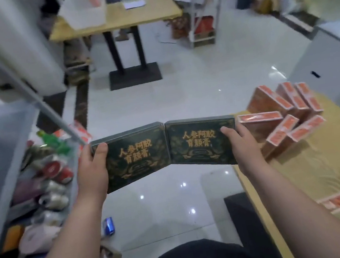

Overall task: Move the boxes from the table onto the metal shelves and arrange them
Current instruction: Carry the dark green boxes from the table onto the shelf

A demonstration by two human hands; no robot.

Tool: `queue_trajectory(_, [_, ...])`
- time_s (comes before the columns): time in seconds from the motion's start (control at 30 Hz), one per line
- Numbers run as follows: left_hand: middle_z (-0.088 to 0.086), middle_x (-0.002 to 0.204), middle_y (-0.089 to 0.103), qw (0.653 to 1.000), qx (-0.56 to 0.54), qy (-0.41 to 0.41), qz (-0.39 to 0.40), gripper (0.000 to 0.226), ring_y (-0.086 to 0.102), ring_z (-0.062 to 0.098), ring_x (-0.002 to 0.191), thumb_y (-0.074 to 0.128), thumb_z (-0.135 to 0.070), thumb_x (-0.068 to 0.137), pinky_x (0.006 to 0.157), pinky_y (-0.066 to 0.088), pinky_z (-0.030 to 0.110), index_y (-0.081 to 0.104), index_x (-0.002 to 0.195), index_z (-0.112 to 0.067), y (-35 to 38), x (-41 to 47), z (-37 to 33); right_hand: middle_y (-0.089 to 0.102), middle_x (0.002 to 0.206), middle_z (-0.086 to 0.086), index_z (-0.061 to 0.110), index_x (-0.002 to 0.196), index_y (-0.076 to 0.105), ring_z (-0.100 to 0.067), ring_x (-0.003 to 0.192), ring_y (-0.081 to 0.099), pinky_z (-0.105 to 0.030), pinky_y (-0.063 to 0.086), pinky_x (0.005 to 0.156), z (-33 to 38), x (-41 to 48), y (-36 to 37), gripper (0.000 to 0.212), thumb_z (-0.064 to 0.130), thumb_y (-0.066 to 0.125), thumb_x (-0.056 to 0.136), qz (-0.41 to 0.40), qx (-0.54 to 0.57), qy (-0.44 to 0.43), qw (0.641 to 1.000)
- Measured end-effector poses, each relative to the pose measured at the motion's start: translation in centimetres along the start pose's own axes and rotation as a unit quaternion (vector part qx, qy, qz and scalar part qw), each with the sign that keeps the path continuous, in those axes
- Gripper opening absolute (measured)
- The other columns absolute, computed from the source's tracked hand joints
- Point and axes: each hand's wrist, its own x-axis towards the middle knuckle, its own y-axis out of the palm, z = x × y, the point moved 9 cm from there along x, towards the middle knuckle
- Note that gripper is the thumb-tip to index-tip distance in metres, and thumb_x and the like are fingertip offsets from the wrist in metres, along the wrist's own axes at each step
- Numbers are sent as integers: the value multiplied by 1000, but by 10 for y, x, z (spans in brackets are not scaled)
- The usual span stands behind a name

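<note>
Seemingly stiff and light, the green boxes (140,156) meet edge to edge, left hand (93,165) and right hand (243,144) each gripping an outer end.

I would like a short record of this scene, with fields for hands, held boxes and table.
left hand: grips the left dark green flat box with gold lettering
right hand: grips the right dark green flat box, same design
boxes: side by side, inner edges meeting, above the floor
table: yellow-covered, on the right, orange boxes piled on it
</note>
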Motion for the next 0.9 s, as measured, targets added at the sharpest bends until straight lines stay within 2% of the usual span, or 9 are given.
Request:
queue_trajectory(0.07, [-3,104,65,999,-23,-26,-35,16,63,17,97,48,-38,100,76,49,35,59,108,-30,-45,3,16,75,101,-4,19,105,69,-24,95,72,-36,59,76,10,3,50,18,31,61,94,36,-23,-9,999])
queue_trajectory(0.23, [3,108,68,986,-52,-98,-127,35,64,28,105,50,-62,80,91,52,56,63,102,-38,-145,-10,55,74,99,-4,21,98,68,-25,93,71,-51,60,83,26,5,155,21,38,57,90,144,-75,-7,987])
queue_trajectory(0.33, [7,114,69,964,-98,-142,-200,49,65,29,107,60,-67,74,94,51,55,64,108,-32,-188,-28,79,74,98,-5,23,95,68,-27,94,72,-55,60,83,32,7,212,16,34,55,94,214,-98,-8,972])
queue_trajectory(0.43, [7,99,70,942,-128,-153,-269,24,68,32,97,56,-55,78,85,54,56,66,85,-34,-210,-52,85,75,96,-4,27,91,68,-28,93,72,-58,59,81,42,8,265,19,40,54,90,285,-124,-22,950])
queue_trajectory(0.5, [10,94,68,921,-154,-162,-320,20,67,35,93,51,-47,81,81,54,55,62,78,-31,-219,-70,84,75,95,-3,28,91,68,-28,92,73,-59,60,79,51,6,299,19,40,53,91,335,-138,-28,932])
queue_trajectory(0.6, [12,91,67,891,-179,-159,-385,22,68,37,91,48,-46,84,73,54,53,57,84,-26,-228,-101,72,75,92,-3,28,88,68,-30,92,72,-56,61,77,70,0,348,20,35,51,95,404,-150,-38,902])
queue_trajectory(0.77, [12,105,68,823,-173,-167,-514,23,65,41,100,49,-53,80,77,50,70,62,82,-34,-250,-168,48,75,87,0,27,87,67,-29,90,73,-49,61,76,107,-39,423,17,33,52,95,523,-140,-73,838])
queue_trajectory(0.83, [15,106,66,799,-165,-139,-561,21,67,38,98,49,-52,81,74,53,65,63,77,-36,-255,-199,28,75,83,2,28,83,68,-29,91,73,-50,60,82,124,-66,446,16,35,56,91,569,-130,-93,806])
queue_trajectory(0.9, [11,97,66,774,-163,-102,-604,23,68,34,93,47,-47,86,73,54,57,62,72,-36,-260,-228,8,71,71,7,23,81,65,-22,85,72,-36,60,78,142,-97,464,17,32,58,92,605,-112,-113,780])
